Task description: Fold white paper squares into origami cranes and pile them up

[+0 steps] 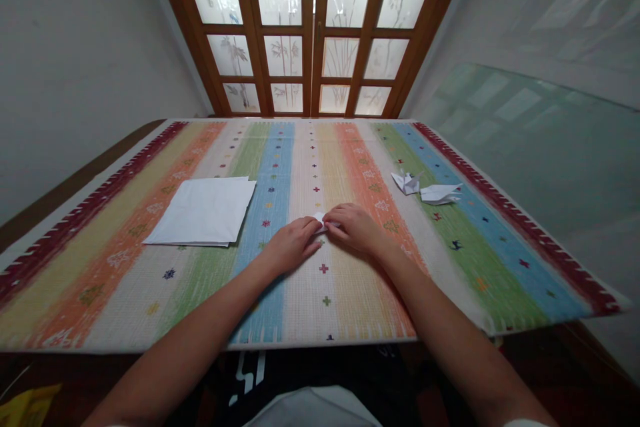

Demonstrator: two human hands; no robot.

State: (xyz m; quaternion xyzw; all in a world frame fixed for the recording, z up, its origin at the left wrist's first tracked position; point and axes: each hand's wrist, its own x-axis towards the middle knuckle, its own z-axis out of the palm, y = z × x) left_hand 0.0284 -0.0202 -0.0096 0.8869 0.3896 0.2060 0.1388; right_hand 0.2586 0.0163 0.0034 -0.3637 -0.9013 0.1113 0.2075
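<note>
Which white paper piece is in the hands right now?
The small folded piece between the left hand and the right hand; the paper stack at left and two folded figures at right lie untouched.

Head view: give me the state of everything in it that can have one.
Left hand, fingers closed on the small paper
Right hand, fingers closed on the small paper
Small paper, held, mostly covered; folds unclear
Sheets, stacked flat, edges uneven
Farther folded paper, folded, points sticking up
Nearer folded paper, folded, lying low
Cloth, spread out
Doors, shut or nearly so
</note>
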